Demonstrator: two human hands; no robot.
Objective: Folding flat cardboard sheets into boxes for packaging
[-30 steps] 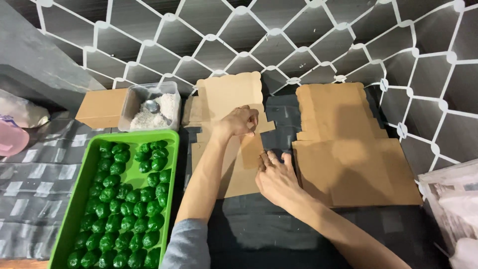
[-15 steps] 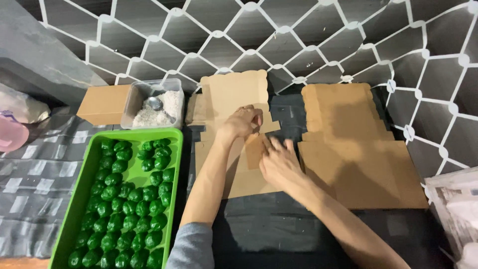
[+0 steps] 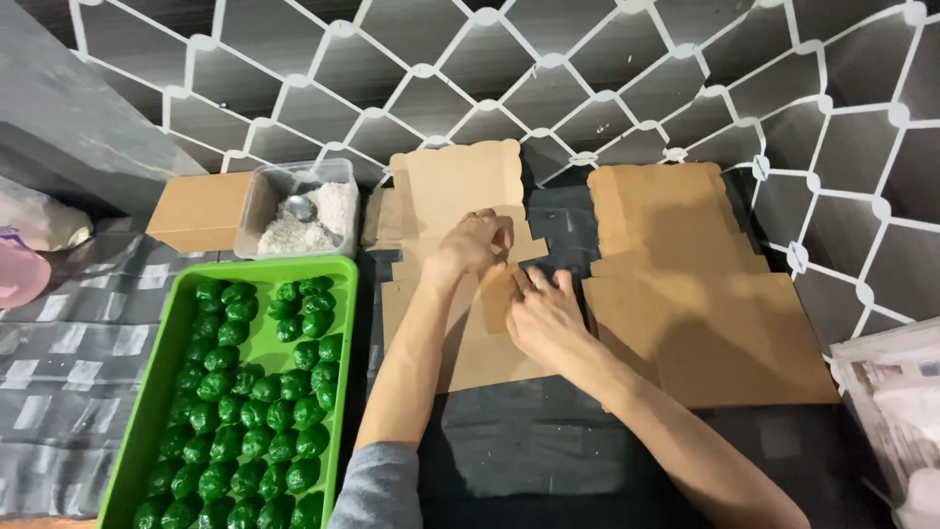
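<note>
Nearest, at eight o'clock, a green tray holds green balls; at centre the right hand presses open-fingered on a flat cardboard box blank, the left hand pinching its flap at twelve o'clock, a stack of cardboard blanks at two o'clock.

**Free room and obstacles, worktop**

Centre: flat cardboard blank, under left hand and right hand; both forearms cross the near approach.
Left: green tray of green balls, just beside the blank.
Back left: clear tub, brown box.
Right: stack of blanks; narrow dark gap between.
Near edge: open dark mat.
Far right: plastic bag.
</note>
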